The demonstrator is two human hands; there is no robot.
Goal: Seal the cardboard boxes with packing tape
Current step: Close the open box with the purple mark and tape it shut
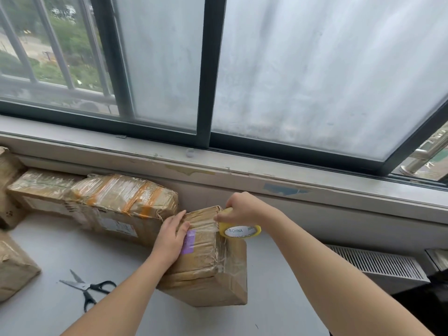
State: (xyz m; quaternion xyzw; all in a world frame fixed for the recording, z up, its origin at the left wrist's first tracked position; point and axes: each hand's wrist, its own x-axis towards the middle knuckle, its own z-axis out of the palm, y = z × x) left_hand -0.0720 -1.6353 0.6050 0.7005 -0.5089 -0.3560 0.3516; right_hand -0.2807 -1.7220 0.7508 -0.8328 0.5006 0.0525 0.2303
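The grey table point(278, 306) bears the middle box point(208, 275), the back boxes point(116, 202) along the wall, the left box point(14, 267) at its edge — and open scissors point(88, 288) in front.

The cardboard box point(206, 260) stands on the counter point(278, 301). The left hand point(169, 238) presses flat on its left top edge. The right hand point(240, 210) grips the tape roll point(242, 231) at its far right corner. Scissors point(89, 288) lie well left of the box

Left of the box point(206, 258), taped parcels point(121, 202) stand just beside its far corner, closing that side. Wall point(315, 214) rises close behind the box. Scissors point(89, 288) lie front-left of it. Bare table point(278, 311) lies open to its right and front.
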